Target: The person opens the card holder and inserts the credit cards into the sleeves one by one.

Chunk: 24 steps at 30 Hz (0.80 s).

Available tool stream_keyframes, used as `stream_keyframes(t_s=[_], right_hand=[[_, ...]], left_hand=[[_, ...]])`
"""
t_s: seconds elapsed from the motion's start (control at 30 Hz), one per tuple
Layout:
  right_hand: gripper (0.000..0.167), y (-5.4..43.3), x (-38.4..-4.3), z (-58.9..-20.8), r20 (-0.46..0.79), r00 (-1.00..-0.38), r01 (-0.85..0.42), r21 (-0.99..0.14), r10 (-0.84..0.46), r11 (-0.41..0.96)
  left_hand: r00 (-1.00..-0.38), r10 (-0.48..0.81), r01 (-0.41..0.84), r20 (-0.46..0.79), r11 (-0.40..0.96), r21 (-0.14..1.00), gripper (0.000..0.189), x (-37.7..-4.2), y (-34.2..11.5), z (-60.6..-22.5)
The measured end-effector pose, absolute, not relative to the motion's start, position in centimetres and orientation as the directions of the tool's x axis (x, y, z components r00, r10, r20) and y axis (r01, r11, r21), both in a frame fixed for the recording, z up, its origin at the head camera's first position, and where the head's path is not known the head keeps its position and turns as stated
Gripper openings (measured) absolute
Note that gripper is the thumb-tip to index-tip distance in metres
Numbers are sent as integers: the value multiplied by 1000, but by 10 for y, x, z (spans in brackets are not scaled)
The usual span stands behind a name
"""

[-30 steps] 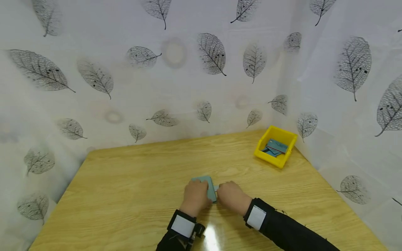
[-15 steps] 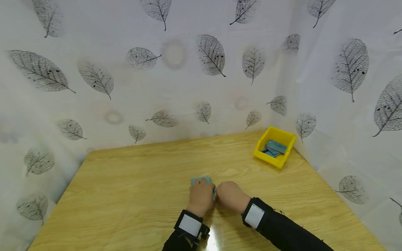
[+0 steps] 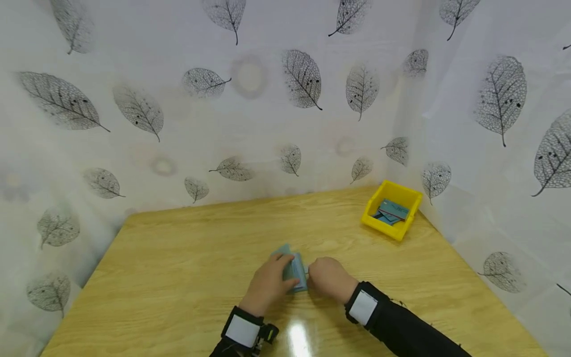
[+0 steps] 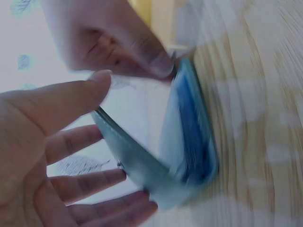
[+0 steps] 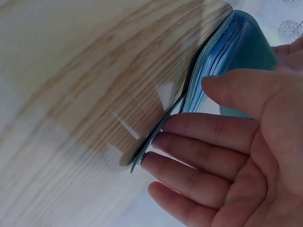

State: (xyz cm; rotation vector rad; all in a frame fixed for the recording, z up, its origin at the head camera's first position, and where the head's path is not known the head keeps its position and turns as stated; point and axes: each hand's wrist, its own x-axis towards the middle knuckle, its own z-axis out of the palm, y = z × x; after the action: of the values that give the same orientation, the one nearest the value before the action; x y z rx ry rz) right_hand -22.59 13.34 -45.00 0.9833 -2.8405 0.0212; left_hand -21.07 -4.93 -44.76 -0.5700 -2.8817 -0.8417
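A teal card holder [image 3: 299, 271] with clear and blue inner sleeves [image 4: 193, 127] stands partly spread on the table. My left hand [image 3: 267, 282] holds its cover [image 4: 137, 156], thumb at the free edge and fingers along the outer face. My right hand [image 3: 330, 278] is at the opposite edge and holds the holder by its narrow strap [image 5: 149, 139]. In the right wrist view, the right thumb lies at the sleeve edges and the fingertips meet the strap.
A yellow bin [image 3: 370, 218] with several blue-green cards [image 3: 394, 208] stands at the table's back right. The wooden table [image 3: 187, 267] is bordered by a white curtain [image 3: 250, 124] printed with leaves.
My left hand first slid right over the card holder, then moved back left, lifting the cover so the inner sleeves show. My right hand has stayed at the strap.
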Motion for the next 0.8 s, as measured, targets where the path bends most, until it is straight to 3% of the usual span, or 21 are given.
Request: stream_keyframes(t_s=[0.27, 0.57, 0.8], right_hand=[[42, 133, -227, -449, 122, -786, -614, -42, -606, 788], [35, 132, -229, -450, 71, -806, -590, -42, -587, 806], [34, 130, -230, -453, 15, -834, -552, -65, -552, 831]], left_hand=[[-955, 239, 295, 173, 811, 506, 54, -199, -87, -435], [-984, 167, 175, 60, 855, 489, 25, -202, -117, -441], [-987, 157, 149, 18, 893, 425, 38, -205, -127, -461]])
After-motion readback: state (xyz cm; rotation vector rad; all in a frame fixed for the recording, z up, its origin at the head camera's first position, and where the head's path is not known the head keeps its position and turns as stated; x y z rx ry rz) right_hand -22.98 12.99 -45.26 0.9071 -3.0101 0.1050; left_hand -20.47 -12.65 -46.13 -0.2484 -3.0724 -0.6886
